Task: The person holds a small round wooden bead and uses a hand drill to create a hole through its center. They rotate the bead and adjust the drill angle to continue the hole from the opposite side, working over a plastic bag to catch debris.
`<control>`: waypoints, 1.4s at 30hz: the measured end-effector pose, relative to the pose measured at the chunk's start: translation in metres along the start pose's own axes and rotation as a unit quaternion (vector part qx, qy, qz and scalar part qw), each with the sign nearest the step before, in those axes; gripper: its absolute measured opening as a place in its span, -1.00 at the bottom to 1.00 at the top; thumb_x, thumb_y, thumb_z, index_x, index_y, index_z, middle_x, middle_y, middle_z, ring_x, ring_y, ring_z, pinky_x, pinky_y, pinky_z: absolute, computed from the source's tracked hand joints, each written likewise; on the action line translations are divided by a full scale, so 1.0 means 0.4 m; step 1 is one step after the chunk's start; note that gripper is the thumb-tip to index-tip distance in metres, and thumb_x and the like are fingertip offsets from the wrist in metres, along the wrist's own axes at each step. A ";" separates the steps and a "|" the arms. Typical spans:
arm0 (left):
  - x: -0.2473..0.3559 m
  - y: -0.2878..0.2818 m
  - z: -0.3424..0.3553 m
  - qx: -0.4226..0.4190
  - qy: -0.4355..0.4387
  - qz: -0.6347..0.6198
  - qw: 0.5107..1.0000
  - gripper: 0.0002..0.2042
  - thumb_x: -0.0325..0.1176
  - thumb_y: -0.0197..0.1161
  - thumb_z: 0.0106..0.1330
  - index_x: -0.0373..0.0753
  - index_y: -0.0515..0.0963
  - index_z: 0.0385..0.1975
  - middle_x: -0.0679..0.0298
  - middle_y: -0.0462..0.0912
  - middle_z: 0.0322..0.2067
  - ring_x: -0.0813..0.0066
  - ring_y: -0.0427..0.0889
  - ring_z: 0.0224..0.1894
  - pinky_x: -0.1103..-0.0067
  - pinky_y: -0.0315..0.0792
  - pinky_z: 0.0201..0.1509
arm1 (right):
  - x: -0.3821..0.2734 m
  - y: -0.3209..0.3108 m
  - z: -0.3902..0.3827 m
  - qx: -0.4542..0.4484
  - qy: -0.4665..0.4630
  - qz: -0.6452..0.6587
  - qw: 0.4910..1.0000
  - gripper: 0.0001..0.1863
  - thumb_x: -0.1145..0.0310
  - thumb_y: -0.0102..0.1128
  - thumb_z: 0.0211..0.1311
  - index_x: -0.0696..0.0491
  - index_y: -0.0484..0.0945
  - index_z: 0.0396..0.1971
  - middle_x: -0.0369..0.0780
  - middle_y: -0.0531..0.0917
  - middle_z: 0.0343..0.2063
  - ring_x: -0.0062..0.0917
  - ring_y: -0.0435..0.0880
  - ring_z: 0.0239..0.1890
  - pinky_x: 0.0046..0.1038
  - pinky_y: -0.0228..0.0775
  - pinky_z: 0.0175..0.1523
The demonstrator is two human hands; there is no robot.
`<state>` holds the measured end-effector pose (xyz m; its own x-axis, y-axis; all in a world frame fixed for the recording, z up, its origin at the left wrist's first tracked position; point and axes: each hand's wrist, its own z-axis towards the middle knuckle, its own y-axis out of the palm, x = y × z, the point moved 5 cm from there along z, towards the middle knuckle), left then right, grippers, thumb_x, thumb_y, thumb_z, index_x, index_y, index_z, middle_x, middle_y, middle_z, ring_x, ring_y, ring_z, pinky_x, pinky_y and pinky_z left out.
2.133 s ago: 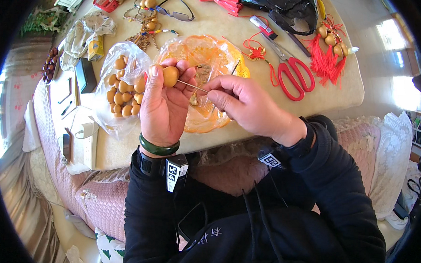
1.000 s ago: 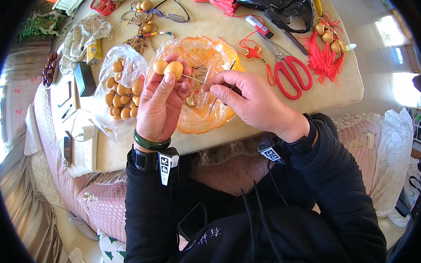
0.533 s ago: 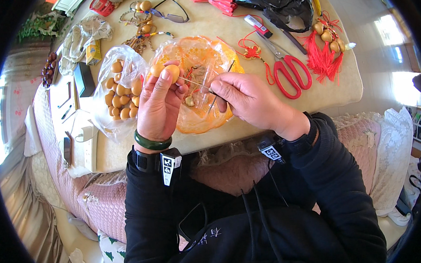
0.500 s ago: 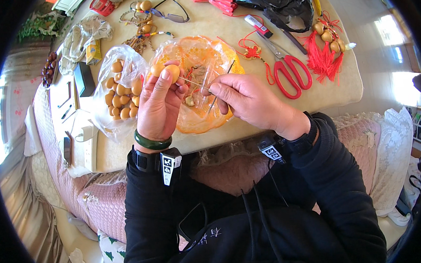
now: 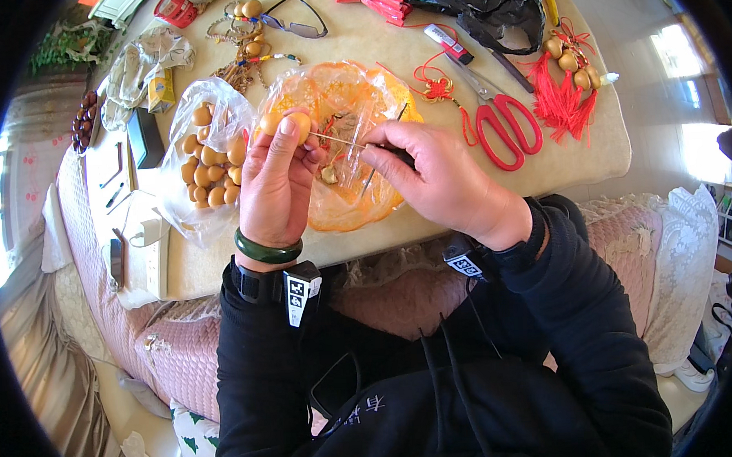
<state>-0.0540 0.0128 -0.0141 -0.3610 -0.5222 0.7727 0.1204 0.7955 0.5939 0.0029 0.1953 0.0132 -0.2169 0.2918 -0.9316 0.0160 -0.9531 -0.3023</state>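
My left hand (image 5: 276, 183), wearing a green bangle, is closed round a small tan gourd (image 5: 299, 127), its rounded ends showing above the thumb. From the gourd's right end a thin pale rod (image 5: 335, 139) reaches to my right hand (image 5: 441, 172), whose thumb and forefinger pinch it. Whether the rod is a needle or a stiff cord I cannot tell. Below both hands lies an orange mesh basket (image 5: 337, 219) lined with clear plastic, with small bits inside. A dark thin stick (image 5: 369, 180) passes partly hidden behind my right fingers. Beside my left hand, a clear plastic bag (image 5: 183, 126) holds several small gourds (image 5: 209, 156).
To the right lie red-handled scissors (image 5: 505, 132), a red knotted cord (image 5: 437, 88) and gourds with red tassels (image 5: 568, 97). Farther back are a black plastic bag (image 5: 503, 6), a pink-red tassel bundle (image 5: 370, 4) and glasses (image 5: 296, 26). A dark box (image 5: 145, 138) stands left.
My right hand has shifted slightly down and its fingers have straightened along the rod. The gourd in my left hand has barely moved.
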 end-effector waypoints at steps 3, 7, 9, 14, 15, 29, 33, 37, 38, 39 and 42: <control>0.001 -0.011 0.007 0.004 0.001 -0.027 1.000 -0.79 -0.28 0.17 0.49 -0.28 0.56 -0.05 0.29 0.64 -0.23 0.58 0.56 -0.25 0.58 0.50 -0.10 | -0.011 -0.005 0.001 0.029 -0.052 -0.041 0.997 -0.85 0.43 0.24 0.29 0.16 0.51 -0.24 -0.01 0.62 -0.48 -0.08 0.64 -0.41 -0.28 0.45 -0.34; -0.019 -0.018 0.013 -0.017 -0.079 -0.137 0.987 -0.73 -0.22 0.12 0.51 -0.29 0.53 -0.03 0.26 0.62 -0.18 0.54 0.55 -0.23 0.56 0.50 -0.08 | -0.006 -0.003 -0.001 0.026 -0.012 -0.019 0.999 -0.86 0.45 0.24 0.28 0.17 0.50 -0.25 -0.01 0.63 -0.45 -0.10 0.65 -0.40 -0.28 0.45 -0.34; -0.026 -0.024 0.017 -0.010 -0.105 -0.196 0.975 -0.70 -0.19 0.11 0.52 -0.30 0.52 -0.01 0.24 0.61 -0.15 0.52 0.55 -0.21 0.54 0.50 -0.07 | -0.006 -0.003 -0.001 0.026 0.003 -0.004 1.000 -0.87 0.47 0.22 0.28 0.17 0.51 -0.25 0.00 0.63 -0.43 -0.12 0.66 -0.38 -0.29 0.46 -0.33; -0.028 -0.021 0.020 -0.049 -0.131 -0.260 0.956 -0.65 -0.15 0.09 0.52 -0.34 0.48 0.04 0.21 0.60 -0.07 0.46 0.57 -0.12 0.50 0.52 0.03 | -0.015 -0.016 0.000 0.054 -0.025 -0.006 0.998 -0.83 0.51 0.13 0.31 0.23 0.56 -0.16 0.02 0.67 -0.33 -0.15 0.69 -0.29 -0.32 0.51 -0.21; -0.029 -0.020 0.019 -0.054 -0.132 -0.256 0.956 -0.64 -0.15 0.09 0.52 -0.35 0.47 0.05 0.20 0.60 -0.05 0.44 0.58 -0.09 0.49 0.52 0.06 | -0.013 -0.018 0.000 0.048 -0.024 -0.009 0.999 -0.79 0.51 0.08 0.35 0.24 0.55 -0.09 0.00 0.67 -0.24 -0.23 0.68 -0.20 -0.37 0.49 -0.10; -0.031 -0.013 0.014 -0.060 -0.116 -0.180 0.975 -0.61 -0.17 0.02 0.54 -0.35 0.42 0.15 0.13 0.58 0.09 0.38 0.60 0.07 0.47 0.52 0.14 | 0.017 -0.022 0.008 0.059 0.040 0.079 0.994 -0.75 0.48 0.01 0.48 0.25 0.48 0.05 -0.24 0.63 -0.16 -0.65 0.59 -0.11 -0.56 0.44 0.05; -0.033 -0.012 0.010 -0.054 -0.096 -0.116 0.987 -0.60 -0.15 0.00 0.55 -0.33 0.41 0.18 0.12 0.57 0.12 0.42 0.61 0.07 0.45 0.52 0.15 | 0.024 -0.025 0.007 0.069 0.083 0.147 0.983 -0.75 0.46 0.02 0.49 0.21 0.45 0.07 -0.28 0.60 -0.18 -0.68 0.58 -0.17 -0.57 0.46 0.01; -0.037 -0.005 0.007 -0.053 -0.113 -0.133 0.983 -0.63 -0.12 0.02 0.54 -0.29 0.48 0.09 0.12 0.60 0.09 0.41 0.62 0.07 0.50 0.51 0.13 | 0.025 -0.021 0.006 0.071 0.099 0.183 0.975 -0.71 0.44 0.02 0.50 0.21 0.44 0.11 -0.28 0.60 -0.17 -0.68 0.59 -0.18 -0.58 0.47 0.01; -0.040 -0.002 0.006 -0.056 -0.126 -0.138 0.981 -0.62 -0.10 0.01 0.55 -0.30 0.47 0.10 0.13 0.61 0.08 0.42 0.62 0.06 0.50 0.51 0.13 | 0.026 -0.020 0.006 0.072 0.102 0.200 0.972 -0.71 0.44 0.02 0.50 0.21 0.44 0.12 -0.28 0.59 -0.16 -0.68 0.59 -0.19 -0.58 0.48 0.01; -0.043 0.000 0.004 -0.058 -0.137 -0.141 0.979 -0.60 -0.09 0.00 0.55 -0.30 0.46 0.10 0.13 0.62 0.07 0.42 0.63 0.05 0.50 0.51 0.13 | 0.025 -0.022 0.007 0.078 0.092 0.190 0.974 -0.71 0.44 0.02 0.50 0.21 0.44 0.13 -0.28 0.59 -0.16 -0.67 0.59 -0.18 -0.58 0.47 0.01; -0.053 0.006 -0.001 -0.066 -0.178 -0.167 0.967 -0.58 -0.06 -0.01 0.55 -0.31 0.45 0.11 0.14 0.64 0.04 0.43 0.64 0.01 0.51 0.52 0.12 | 0.024 -0.029 0.010 0.090 0.067 0.184 0.977 -0.71 0.43 0.00 0.51 0.20 0.44 0.13 -0.29 0.59 -0.14 -0.67 0.59 -0.16 -0.58 0.46 0.04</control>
<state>-0.0456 0.0254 -0.0290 -0.6925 -0.5866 0.4199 0.0501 0.5416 0.8392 -0.0034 0.2088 0.0088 -0.0990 -0.0759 -0.9922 -0.1057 -0.9906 0.0863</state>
